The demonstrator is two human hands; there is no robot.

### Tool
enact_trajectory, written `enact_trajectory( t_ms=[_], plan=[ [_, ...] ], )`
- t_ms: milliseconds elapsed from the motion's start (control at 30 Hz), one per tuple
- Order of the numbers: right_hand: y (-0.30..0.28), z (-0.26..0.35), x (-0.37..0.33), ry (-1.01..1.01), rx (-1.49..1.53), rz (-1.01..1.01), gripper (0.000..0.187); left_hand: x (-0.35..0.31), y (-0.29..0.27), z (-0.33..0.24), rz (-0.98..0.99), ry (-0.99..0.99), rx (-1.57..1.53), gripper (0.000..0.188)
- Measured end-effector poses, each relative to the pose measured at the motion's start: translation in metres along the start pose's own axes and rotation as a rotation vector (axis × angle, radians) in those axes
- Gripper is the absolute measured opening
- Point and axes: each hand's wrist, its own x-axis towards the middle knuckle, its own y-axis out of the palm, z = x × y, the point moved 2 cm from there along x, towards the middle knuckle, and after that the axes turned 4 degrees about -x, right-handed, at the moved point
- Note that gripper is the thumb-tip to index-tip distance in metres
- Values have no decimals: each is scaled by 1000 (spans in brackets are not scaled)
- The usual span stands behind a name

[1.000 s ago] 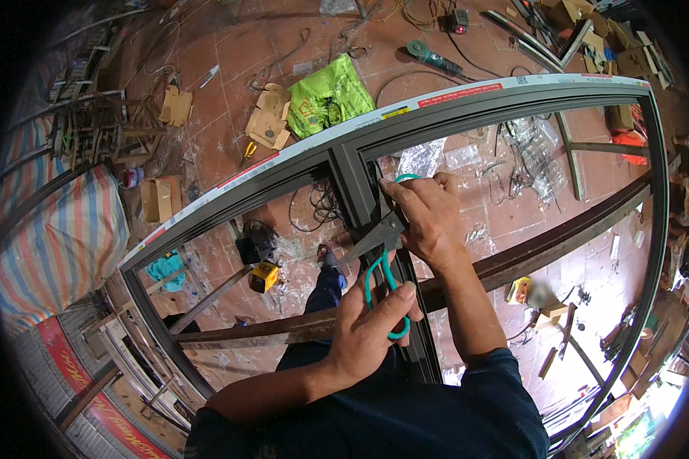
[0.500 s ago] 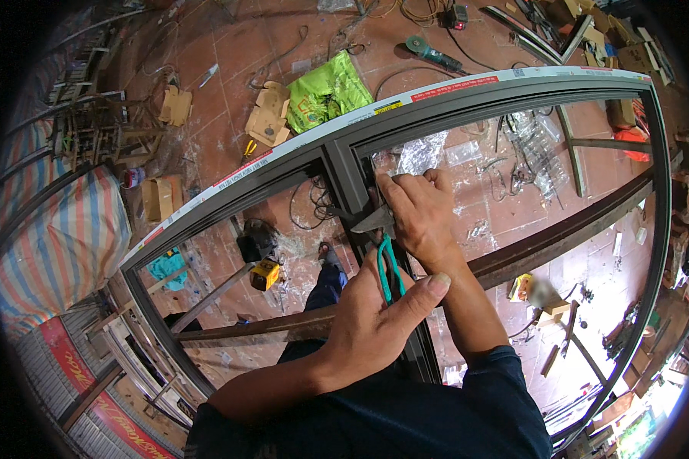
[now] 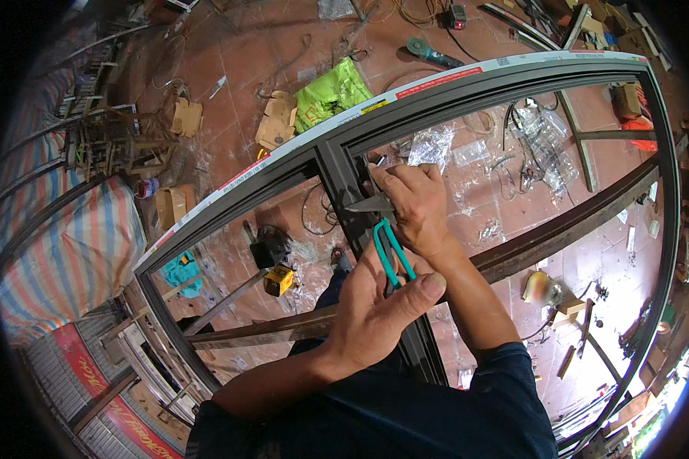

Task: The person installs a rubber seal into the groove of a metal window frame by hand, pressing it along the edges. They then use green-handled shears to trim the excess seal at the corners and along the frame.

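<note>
My left hand is closed around teal-handled pliers, with the thumb stretched out toward my right wrist. Their handles narrow toward the top and spread apart lower down. Just above, my right hand is curled over the middle bar of a dark grey metal frame, its fingertips at the bar's right edge. A pointed grey blade juts leftward from under the right hand. Whether it belongs to the pliers or to another tool is hidden. The frame's top rail carries a white and red protective strip.
A brown beam crosses beneath the frame. Beyond it on the tiled floor lie a green bag, a cardboard piece and an angle grinder. A yellow and black tool shows through the left opening. Striped sheeting covers things at left.
The whole view has shifted slightly. The pliers' handles now stand farther apart in my left hand. My right hand stays at the middle bar, with the blade still showing beneath it.
</note>
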Motion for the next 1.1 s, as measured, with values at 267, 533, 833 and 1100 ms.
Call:
enact_trajectory(
  t_ms=[267,533,833,1100],
  plan=[
    [-2,3,-1,-100,-4,-76,47,-17,7,21,-13,-19,275,54],
    [0,2,-4,-73,-59,-33,47,-12,-8,16,-19,45,251,53],
    [-4,5,1,-42,-124,6,44,-11,-15,10,-18,-22,118,54],
    [-4,4,0,-110,-81,-27,43,-18,-17,4,-1,6,73,71]
  ],
)
